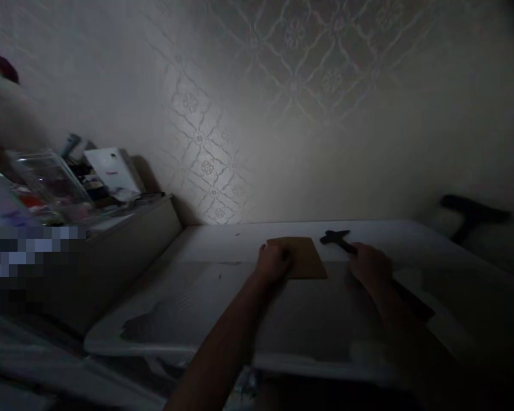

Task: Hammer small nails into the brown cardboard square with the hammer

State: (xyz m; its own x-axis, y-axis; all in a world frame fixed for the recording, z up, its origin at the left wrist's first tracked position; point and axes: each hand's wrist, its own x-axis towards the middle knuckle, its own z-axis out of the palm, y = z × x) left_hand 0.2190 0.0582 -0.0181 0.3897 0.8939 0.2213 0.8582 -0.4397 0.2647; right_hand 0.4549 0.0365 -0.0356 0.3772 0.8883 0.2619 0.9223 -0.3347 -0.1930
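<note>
A flat brown board [306,260] lies on the white table. My left hand [274,261] rests over the board's left side with its fingers curled closed. Whatever may be pinched between those fingers is too dark to make out. To the right of the board, my right hand [372,267] is wrapped round the handle of a dark hammer [334,237]. The hammer's head points forward and left, just past the board's right edge and apart from it. Its handle end sticks out behind my wrist.
The white table [163,297] meets a patterned wall [325,142] at the back. On the left stands a cabinet [141,234] bearing a white box [113,168] and a clear plastic case [51,177]. A dark, blurred T-shaped form [473,211] shows at the right. Light is dim.
</note>
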